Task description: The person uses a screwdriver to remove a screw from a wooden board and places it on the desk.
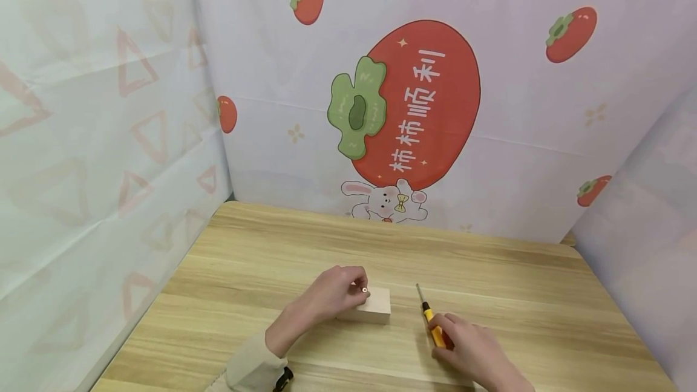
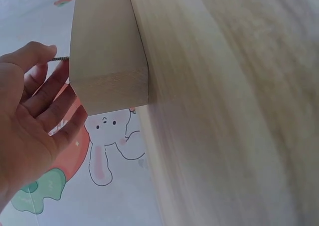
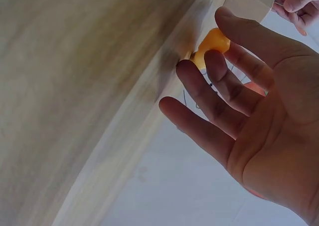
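My left hand (image 1: pixel 343 289) pinches a small screw (image 2: pixel 60 59) between thumb and fingers. The screw stands against the top of a pale wooden block (image 1: pixel 376 307), which lies on the table; its round head shows at the fingertips in the head view. Right of the block is a screwdriver (image 1: pixel 427 313) with a yellow and black handle and a thin metal shaft pointing away from me. My right hand (image 3: pixel 259 96) is at its handle (image 3: pixel 212 44), thumb on one side and loosely bent fingers on the other, with the palm away from it.
The wood-grain table (image 1: pixel 261 259) carries the block and the screwdriver. Behind it hangs a white backdrop (image 1: pixel 272 168) printed with red persimmons and a rabbit, with further sheets at the left and right sides.
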`<state>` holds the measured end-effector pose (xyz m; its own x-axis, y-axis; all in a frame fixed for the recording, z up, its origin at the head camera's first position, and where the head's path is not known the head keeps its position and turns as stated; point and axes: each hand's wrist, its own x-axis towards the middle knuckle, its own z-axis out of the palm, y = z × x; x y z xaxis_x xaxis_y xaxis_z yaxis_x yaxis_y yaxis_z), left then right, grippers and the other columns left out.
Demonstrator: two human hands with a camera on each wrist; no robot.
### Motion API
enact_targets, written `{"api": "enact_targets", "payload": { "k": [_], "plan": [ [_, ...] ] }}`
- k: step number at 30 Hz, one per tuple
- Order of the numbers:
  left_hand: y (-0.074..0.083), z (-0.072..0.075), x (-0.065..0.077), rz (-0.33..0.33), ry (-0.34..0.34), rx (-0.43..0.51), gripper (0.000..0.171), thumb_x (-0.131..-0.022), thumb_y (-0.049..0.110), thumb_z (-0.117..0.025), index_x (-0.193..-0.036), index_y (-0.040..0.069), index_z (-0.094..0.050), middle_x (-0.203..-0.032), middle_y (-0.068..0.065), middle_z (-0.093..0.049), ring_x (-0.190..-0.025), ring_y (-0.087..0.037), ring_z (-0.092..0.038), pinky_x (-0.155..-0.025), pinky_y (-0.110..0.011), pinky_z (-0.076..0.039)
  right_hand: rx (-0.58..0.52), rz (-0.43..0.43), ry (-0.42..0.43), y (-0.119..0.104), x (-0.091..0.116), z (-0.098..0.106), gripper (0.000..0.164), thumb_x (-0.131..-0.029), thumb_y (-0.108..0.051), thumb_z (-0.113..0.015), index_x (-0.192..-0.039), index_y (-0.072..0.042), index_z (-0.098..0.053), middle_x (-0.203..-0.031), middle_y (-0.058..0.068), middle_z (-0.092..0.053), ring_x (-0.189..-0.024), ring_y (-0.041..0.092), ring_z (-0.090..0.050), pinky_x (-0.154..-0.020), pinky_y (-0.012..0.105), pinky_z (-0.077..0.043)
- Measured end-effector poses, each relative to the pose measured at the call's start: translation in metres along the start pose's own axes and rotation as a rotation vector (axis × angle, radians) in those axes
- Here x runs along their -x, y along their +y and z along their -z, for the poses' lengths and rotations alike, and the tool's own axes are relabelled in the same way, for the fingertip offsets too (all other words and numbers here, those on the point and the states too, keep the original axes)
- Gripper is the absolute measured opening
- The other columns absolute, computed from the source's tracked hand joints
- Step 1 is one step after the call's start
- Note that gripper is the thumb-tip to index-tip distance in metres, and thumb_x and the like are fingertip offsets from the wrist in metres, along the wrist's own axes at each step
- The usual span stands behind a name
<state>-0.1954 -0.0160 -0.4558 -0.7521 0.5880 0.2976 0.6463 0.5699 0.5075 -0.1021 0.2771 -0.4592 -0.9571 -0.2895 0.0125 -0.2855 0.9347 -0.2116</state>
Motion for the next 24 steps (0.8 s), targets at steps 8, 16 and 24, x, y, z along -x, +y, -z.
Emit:
{"api": "enact_targets", "payload": {
  "k": [8, 16, 24],
  "plan": [
    [-0.0013, 0.0, 0.0024, 0.029, 0.027, 0.059, 0.007, -0.088, 0.018, -0.072, -0.089, 0.019, -0.066, -0.086, 0.011, -0.069, -0.083, 0.0, -0.062, -0.075, -0.019, -0.051, -0.029, 0.031, -0.058, 0.0037, 0.001, 0.0012, 0.033, -0.077, -0.032, -0.082, -0.106, -0.03, -0.065, -0.074, -0.017, -0.044, -0.061, -0.002, -0.037, -0.054, 0.022, -0.028],
    [-0.0015, 0.0052, 0.0053, 0.063, 0.022, 0.153, 0.011, -0.088, 0.008, -0.072, -0.094, 0.014, -0.065, -0.088, 0.004, -0.069, -0.082, -0.003, -0.063, -0.071, -0.017, -0.053, -0.045, 0.043, -0.078, 0.0044, 0.0001, 0.0006, 0.031, -0.078, -0.029, -0.082, -0.104, -0.026, -0.066, -0.076, -0.017, -0.046, -0.062, -0.002, -0.038, -0.053, 0.021, -0.03],
    [-0.0048, 0.009, 0.0099, 0.04, 0.042, 0.194, 0.017, -0.088, 0.002, -0.071, -0.103, 0.006, -0.066, -0.092, 0.0, -0.069, -0.081, -0.004, -0.062, -0.072, -0.019, -0.053, -0.069, 0.045, -0.094, 0.0054, -0.0006, 0.0007, 0.031, -0.079, -0.03, -0.081, -0.105, -0.026, -0.067, -0.076, -0.016, -0.046, -0.062, -0.001, -0.038, -0.054, 0.021, -0.031]
  ]
}}
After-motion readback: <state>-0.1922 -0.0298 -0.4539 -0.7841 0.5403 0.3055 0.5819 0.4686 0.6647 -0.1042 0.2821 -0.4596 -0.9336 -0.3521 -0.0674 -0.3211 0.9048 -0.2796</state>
